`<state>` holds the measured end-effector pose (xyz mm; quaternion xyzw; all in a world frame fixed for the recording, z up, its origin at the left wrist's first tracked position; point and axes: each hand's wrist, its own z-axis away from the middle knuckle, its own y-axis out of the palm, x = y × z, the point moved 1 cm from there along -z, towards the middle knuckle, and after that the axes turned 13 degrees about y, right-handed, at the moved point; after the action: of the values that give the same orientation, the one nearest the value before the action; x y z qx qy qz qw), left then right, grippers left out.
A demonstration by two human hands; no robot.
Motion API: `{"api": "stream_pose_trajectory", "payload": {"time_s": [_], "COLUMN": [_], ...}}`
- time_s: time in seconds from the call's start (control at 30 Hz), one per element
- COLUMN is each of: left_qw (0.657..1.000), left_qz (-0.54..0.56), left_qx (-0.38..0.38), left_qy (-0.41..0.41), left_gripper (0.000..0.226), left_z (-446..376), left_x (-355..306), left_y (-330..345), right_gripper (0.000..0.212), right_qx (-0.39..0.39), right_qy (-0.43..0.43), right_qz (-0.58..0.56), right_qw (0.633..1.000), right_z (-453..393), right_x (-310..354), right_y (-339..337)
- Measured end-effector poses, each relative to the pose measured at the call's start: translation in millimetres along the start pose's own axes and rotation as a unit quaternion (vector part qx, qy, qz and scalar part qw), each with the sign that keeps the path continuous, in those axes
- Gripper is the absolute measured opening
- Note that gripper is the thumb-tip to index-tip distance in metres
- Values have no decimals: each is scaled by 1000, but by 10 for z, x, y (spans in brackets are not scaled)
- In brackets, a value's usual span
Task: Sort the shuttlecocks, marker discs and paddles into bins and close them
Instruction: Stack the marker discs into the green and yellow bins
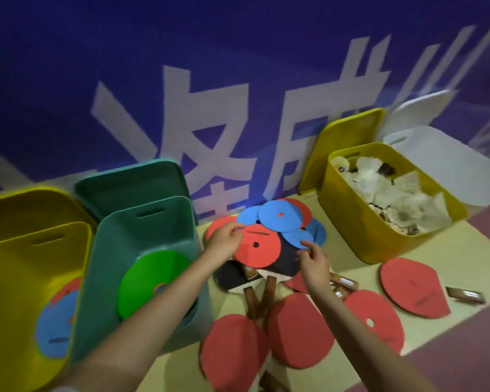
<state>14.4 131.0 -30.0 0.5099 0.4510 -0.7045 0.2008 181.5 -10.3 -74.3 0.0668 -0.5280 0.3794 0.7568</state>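
hands [266,250], red disc [257,246] lying flat

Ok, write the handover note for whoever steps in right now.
Left hand: pinching the edge of the top red disc on the centre pile.
Right hand: grip on nothing I can confirm; fingertips at the pile's right side by a blue disc.
Done: shuttlecocks in the right yellow bin; a green disc in the green bin; blue and red discs in the left yellow bin.
Left: remaining discs, all paddles on the floor, white bin contents unseen, every lid open.
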Motion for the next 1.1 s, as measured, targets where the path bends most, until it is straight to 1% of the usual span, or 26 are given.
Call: {"api": "stream_pose_trajectory", "payload": {"time_s": [0.07,0.1,0.17,0.27,0.4,0.5,0.57,0.63,0.73,0.83,0.9,0.93,0.97,1.03,1.1], "left_qw": [998,996,992,984,970,964,960,951,941,942,939,939,942,955,964], "left_qz": [-34,-46,-61,-105,-166,-176,-189,-221,-248,-265,-281,-284,-274,-226,-192], "left_qx": [8,8,5,5,-16,-9,-5,-3,-16,-13,-3,-1,-7,-30,-37], "left_qy": [-47,-70,-111,-143,-176,-199,-208,-217,-228,-207,-197,-197,-195,-192,-179], "left_gripper": [31,34,37,41,45,50,53,55,58,66,74,78,79,73,66], "left_z": [-196,-278,-409,-551,-689,-760,-775,-789,-818,-823,-799,-786,-787,-808,-793], "left_x": [125,200,363,541,706,843,874,874,850,843,853,847,859,834,794], "left_y": [214,292,408,511,570,615,655,687,722,792,824,821,810,778,771], "right_gripper": [28,33,33,34,38,55,69,79,82,87,86,85,83,76,68], "right_qx": [-8,-3,9,30,42,37,33,20,11,3,-10,-15,-15,3,38], "right_qy": [29,43,59,34,21,18,41,54,60,53,33,18,4,-9,-7], "right_qz": [24,32,31,40,131,229,293,344,393,424,414,395,360,252,165], "right_qw": [999,999,998,998,990,973,955,937,917,904,909,919,933,968,985], "right_z": [-265,-395,-650,-950,-1378,-1741,-1911,-2009,-2090,-2120,-2133,-2137,-2140,-2130,-2033], "right_x": [-112,-139,-86,196,484,515,494,469,353,274,281,295,311,342,322], "right_y": [-128,-158,-148,-38,204,427,548,630,769,844,827,806,775,687,558]}}
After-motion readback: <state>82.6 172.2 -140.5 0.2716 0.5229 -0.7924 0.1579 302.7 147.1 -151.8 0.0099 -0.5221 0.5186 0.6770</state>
